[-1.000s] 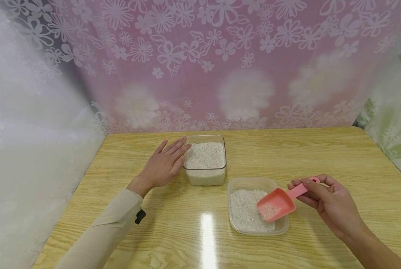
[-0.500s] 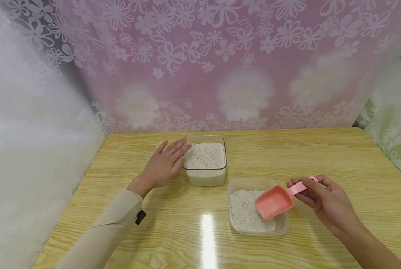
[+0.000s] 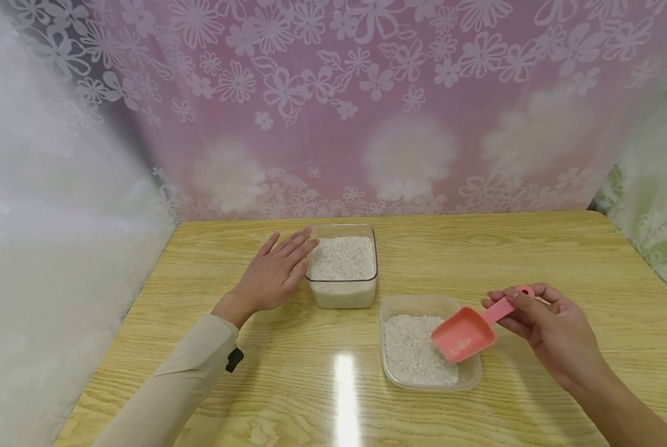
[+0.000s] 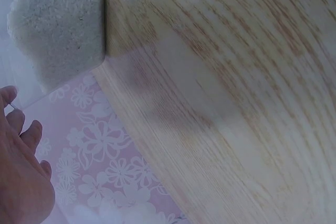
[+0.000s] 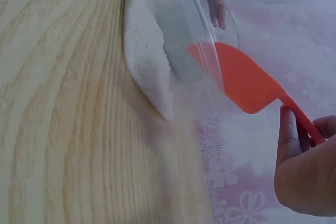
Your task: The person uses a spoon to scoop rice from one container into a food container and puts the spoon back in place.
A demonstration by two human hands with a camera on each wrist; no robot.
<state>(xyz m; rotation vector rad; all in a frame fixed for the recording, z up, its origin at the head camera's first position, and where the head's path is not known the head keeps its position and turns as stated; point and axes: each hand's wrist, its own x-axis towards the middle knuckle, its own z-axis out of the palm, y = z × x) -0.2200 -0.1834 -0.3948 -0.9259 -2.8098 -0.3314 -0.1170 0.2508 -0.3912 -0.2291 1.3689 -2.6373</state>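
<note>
My right hand (image 3: 557, 335) pinches the handle of a pink scoop (image 3: 463, 335), which tilts over the right side of a shallow plastic container (image 3: 386, 372). Only a few grains cling inside the scoop's bowl. White rice (image 3: 414, 351) lies in that container, leaving its right end lower. My left hand (image 3: 269, 276) rests with extended fingers against the left rim of a deeper clear container (image 3: 341, 295), filled with rice (image 3: 341, 257) to a little below the rim. From the right wrist view, the orange-looking scoop (image 5: 247, 82) crosses the container's edge.
Both containers stand on a wood-grain table (image 3: 255, 385), the deeper one farther back and to the left. A pink flowered curtain (image 3: 322, 143) hangs behind the table, with pale curtains (image 3: 59, 248) at the sides.
The rice in the scoop has slid out into the shallow container, leaving a few grains. My right hand has tipped the scoop, then raised it slightly to the right. The left hand stays put.
</note>
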